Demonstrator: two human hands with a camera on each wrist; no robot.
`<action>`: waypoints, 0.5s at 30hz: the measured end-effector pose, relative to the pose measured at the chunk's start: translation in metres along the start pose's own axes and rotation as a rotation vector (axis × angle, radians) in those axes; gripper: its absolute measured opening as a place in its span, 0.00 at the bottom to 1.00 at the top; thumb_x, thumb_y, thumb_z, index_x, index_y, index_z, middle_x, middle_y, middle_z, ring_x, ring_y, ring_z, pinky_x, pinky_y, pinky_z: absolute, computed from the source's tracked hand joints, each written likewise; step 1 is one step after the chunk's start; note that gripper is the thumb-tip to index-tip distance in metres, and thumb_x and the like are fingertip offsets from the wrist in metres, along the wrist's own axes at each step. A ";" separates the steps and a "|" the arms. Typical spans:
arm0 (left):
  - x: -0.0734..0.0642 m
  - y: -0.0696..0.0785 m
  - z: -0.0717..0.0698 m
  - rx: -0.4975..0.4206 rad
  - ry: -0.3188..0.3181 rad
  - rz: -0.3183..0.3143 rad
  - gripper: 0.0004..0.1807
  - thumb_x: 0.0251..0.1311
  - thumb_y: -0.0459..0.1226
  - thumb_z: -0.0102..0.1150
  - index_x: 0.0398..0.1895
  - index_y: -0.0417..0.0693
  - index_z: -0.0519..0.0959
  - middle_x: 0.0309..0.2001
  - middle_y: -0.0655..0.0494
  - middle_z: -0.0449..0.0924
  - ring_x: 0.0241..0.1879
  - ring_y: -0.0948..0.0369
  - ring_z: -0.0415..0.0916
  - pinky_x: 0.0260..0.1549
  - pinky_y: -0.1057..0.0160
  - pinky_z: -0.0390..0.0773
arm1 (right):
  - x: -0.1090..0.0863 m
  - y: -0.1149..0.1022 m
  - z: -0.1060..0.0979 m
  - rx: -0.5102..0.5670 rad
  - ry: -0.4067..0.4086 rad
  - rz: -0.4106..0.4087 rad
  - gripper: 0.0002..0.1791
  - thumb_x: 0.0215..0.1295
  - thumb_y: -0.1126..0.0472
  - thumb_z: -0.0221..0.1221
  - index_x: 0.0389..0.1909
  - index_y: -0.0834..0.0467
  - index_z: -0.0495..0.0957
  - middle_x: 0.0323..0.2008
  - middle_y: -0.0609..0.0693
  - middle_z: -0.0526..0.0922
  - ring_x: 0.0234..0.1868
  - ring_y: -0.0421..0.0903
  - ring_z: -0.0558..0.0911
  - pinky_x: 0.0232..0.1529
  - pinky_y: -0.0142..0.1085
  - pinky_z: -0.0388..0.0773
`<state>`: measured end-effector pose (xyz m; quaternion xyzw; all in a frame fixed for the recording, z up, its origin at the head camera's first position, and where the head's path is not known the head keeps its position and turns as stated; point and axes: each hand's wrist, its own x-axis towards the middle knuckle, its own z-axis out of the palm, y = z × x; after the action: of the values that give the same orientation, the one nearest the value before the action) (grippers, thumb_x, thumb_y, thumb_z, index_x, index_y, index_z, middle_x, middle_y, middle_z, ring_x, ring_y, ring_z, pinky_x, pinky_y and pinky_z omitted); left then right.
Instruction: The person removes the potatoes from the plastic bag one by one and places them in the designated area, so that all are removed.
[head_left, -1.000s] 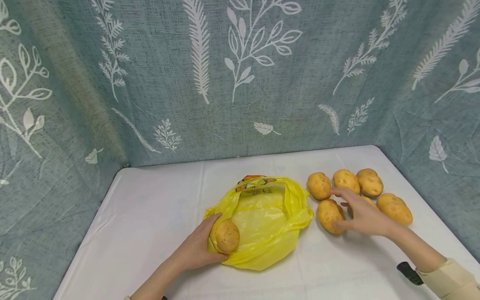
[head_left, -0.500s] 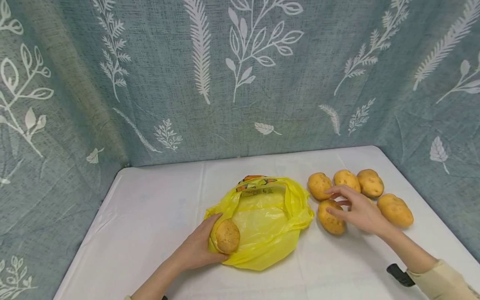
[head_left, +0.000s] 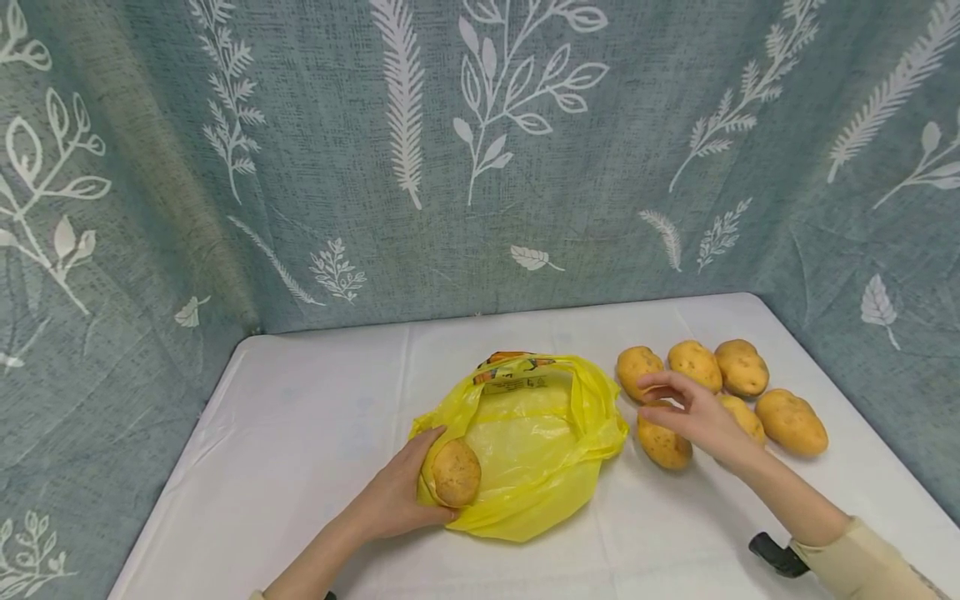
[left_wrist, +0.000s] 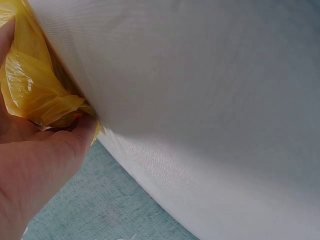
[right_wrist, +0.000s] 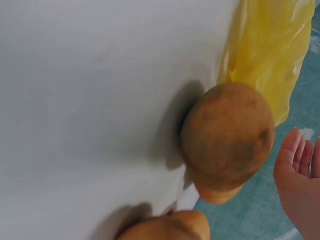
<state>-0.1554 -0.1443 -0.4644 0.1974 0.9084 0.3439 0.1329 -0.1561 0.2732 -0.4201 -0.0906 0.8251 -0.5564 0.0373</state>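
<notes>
My left hand (head_left: 397, 496) grips the left side of an open yellow plastic bag (head_left: 528, 492), thumb toward the front and fingers at the back. A potato (head_left: 456, 472) sits just inside the bag's mouth by that hand. In the left wrist view, the thumb and fingers of the left hand (left_wrist: 45, 165) press into the crinkled bag (left_wrist: 30, 80). Over a potato (head_left: 663, 447) right of the bag hovers my right hand (head_left: 701, 421), fingers loosely bent and holding nothing. The right wrist view shows this potato (right_wrist: 227, 135) apart from the right hand (right_wrist: 300, 180).
Several more potatoes lie at the right, including one by the back (head_left: 741, 367) and a larger potato (head_left: 791, 422) near the table's right side. The table (head_left: 300, 417) has a white cover. A patterned blue-green curtain (head_left: 420, 250) borders its back and sides.
My right hand has moved left and lifted slightly off the potatoes, its fingers drawing closer together. The potato behind that hand shows more now. The left hand and bag stay in place.
</notes>
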 end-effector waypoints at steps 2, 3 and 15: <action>-0.001 0.001 -0.001 -0.008 0.000 0.003 0.60 0.39 0.54 0.78 0.75 0.48 0.55 0.72 0.42 0.56 0.69 0.42 0.56 0.61 0.35 0.62 | 0.002 -0.003 0.004 0.038 -0.006 0.014 0.25 0.68 0.61 0.60 0.61 0.69 0.67 0.56 0.65 0.72 0.52 0.42 0.76 0.47 0.31 0.78; -0.001 0.001 -0.001 -0.011 -0.001 0.005 0.60 0.39 0.54 0.78 0.75 0.48 0.55 0.72 0.42 0.56 0.69 0.42 0.56 0.61 0.35 0.62 | 0.003 -0.004 0.005 0.052 -0.007 0.020 0.25 0.68 0.61 0.60 0.61 0.69 0.68 0.56 0.65 0.73 0.52 0.41 0.76 0.48 0.30 0.78; -0.001 0.002 -0.001 -0.009 0.002 0.016 0.60 0.38 0.54 0.79 0.75 0.48 0.56 0.72 0.42 0.57 0.69 0.41 0.57 0.60 0.35 0.62 | 0.019 -0.013 0.033 0.147 -0.055 -0.016 0.24 0.68 0.62 0.60 0.61 0.68 0.68 0.58 0.67 0.70 0.52 0.43 0.77 0.50 0.30 0.77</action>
<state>-0.1543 -0.1442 -0.4621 0.2037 0.9053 0.3492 0.1301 -0.1682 0.2348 -0.4194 -0.1093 0.7799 -0.6132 0.0621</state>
